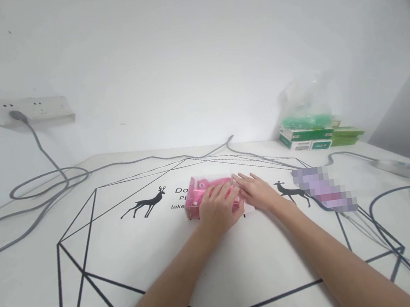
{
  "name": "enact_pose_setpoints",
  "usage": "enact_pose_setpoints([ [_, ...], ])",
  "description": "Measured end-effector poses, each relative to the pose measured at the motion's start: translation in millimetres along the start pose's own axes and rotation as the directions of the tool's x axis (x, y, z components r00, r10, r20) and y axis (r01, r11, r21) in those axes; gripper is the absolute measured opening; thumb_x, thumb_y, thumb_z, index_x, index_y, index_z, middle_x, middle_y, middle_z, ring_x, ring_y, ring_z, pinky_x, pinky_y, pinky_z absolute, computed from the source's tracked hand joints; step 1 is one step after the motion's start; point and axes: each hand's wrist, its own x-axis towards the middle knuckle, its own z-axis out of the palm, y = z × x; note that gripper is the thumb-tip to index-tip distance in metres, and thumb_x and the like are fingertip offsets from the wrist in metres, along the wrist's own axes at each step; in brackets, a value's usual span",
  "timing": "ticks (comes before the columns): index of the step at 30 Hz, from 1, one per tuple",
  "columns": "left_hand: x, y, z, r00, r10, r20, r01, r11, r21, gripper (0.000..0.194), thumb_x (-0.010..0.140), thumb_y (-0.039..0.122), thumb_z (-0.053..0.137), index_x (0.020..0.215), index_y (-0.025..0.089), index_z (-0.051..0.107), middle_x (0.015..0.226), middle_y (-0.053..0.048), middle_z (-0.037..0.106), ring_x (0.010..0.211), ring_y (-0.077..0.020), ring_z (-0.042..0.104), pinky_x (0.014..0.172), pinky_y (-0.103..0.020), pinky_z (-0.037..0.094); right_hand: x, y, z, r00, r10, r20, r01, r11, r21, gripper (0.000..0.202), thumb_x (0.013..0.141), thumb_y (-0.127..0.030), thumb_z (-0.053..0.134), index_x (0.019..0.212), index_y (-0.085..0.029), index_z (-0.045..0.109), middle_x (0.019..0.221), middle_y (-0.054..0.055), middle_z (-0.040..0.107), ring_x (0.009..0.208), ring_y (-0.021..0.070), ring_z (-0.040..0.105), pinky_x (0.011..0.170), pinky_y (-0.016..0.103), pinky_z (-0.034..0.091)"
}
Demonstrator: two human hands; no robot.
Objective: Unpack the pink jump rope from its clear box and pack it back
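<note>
A clear plastic box [194, 195] with pink items inside lies at the middle of the table. My left hand [217, 208] reaches over its top and front, the fingers bent and gripping it. At the box's right end is my right hand [257, 191], its thumb and fingers holding that edge close to the left fingertips. The pink contents are partly hidden under my left hand, and their exact kind cannot be made out.
The white table mat [161, 280] carries black lines and deer prints. A grey cable [134, 161] runs along the back from a wall socket [38, 109]. At right lie a blurred-out purple object [323, 189], green-and-white boxes [304, 138], a plastic bag [306, 105] and more cables.
</note>
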Motion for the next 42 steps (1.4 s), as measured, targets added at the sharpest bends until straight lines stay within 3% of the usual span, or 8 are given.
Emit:
enact_pose_setpoints([
  [10,4,1,-2.3,0.996,0.027,0.086,-0.021,0.998,-0.067,0.038,0.086,0.019,0.055,0.124,0.019,0.058,0.128,-0.008,0.065,0.109,-0.0230,0.066,0.092,-0.039,0.053,-9,1,2,0.997,-0.011,-0.077,0.031,0.961,0.273,0.046,0.096,-0.018,0.033,0.138,-0.024,0.052,0.141,0.006,0.058,0.127,0.0211,0.056,0.119,0.055,0.023],
  [15,5,3,-4.1,0.995,0.021,0.096,-0.011,0.994,-0.107,0.043,0.087,0.017,0.052,0.130,0.017,0.053,0.122,-0.008,0.069,0.108,-0.0229,0.066,0.092,-0.039,0.053,-12,3,-5,0.997,-0.007,-0.076,0.027,0.965,0.259,0.038,0.094,-0.019,0.038,0.120,-0.021,0.064,0.118,0.006,0.072,0.110,0.0207,0.066,0.120,0.054,0.020],
  [19,5,3,-4.4,0.988,0.059,0.143,-0.042,0.992,-0.120,0.031,0.090,0.017,0.049,0.119,0.019,0.061,0.118,-0.006,0.070,0.112,-0.0237,0.063,0.096,-0.041,0.051,-14,8,-14,0.998,0.015,-0.068,0.004,0.962,0.272,0.041,0.094,-0.027,0.040,0.129,-0.023,0.062,0.128,0.006,0.067,0.127,0.0233,0.056,0.120,0.051,0.022],
  [25,5,2,-4.4,0.980,0.075,0.184,-0.055,0.992,-0.112,0.027,0.091,0.016,0.049,0.111,0.022,0.065,0.119,-0.005,0.069,0.113,-0.0239,0.062,0.097,-0.043,0.049,-14,21,-14,0.971,0.226,-0.075,-0.192,0.930,0.315,0.044,0.095,-0.030,0.037,0.127,-0.027,0.066,0.096,0.001,0.077,0.095,0.0228,0.071,0.103,0.044,0.046],
  [28,5,1,-4.7,0.978,0.087,0.192,-0.069,0.993,-0.097,0.027,0.090,0.015,0.050,0.110,0.023,0.066,0.119,-0.005,0.069,0.112,-0.0239,0.063,0.096,-0.043,0.049,-15,24,-13,0.951,0.294,-0.091,-0.246,0.903,0.352,0.044,0.095,-0.034,0.037,0.128,-0.027,0.066,0.110,0.002,0.075,0.105,0.0244,0.068,0.094,0.040,0.051],
  [32,5,0,-4.1,0.972,0.102,0.212,-0.086,0.993,-0.084,0.025,0.088,0.013,0.050,0.101,0.023,0.068,0.114,-0.005,0.071,0.110,-0.0241,0.063,0.094,-0.042,0.050,-17,21,-16,0.932,0.346,-0.104,-0.289,0.886,0.363,0.047,0.097,-0.046,0.038,0.131,-0.025,0.063,0.128,0.003,0.067,0.120,0.0268,0.061,0.102,0.042,0.047],
  [37,4,-1,-2.1,0.981,0.114,0.160,-0.098,0.990,-0.105,0.022,0.087,0.015,0.052,0.098,0.021,0.069,0.112,-0.004,0.072,0.110,-0.0240,0.064,0.095,-0.042,0.050,-15,9,-16,0.989,0.144,-0.037,-0.132,0.965,0.226,0.045,0.099,-0.039,0.036,0.132,-0.023,0.061,0.131,0.007,0.065,0.123,0.0252,0.060,0.117,0.050,0.027],
  [42,3,-1,-0.4,0.986,0.103,0.131,-0.088,0.990,-0.111,0.016,0.089,0.026,0.056,0.095,0.022,0.070,0.114,-0.005,0.072,0.110,-0.0241,0.065,0.096,-0.042,0.050,-12,-5,-11,1.000,-0.006,0.022,0.005,0.999,0.051,0.044,0.101,-0.034,0.032,0.138,-0.023,0.053,0.142,0.009,0.056,0.142,0.0270,0.039,0.118,0.060,0.014],
])
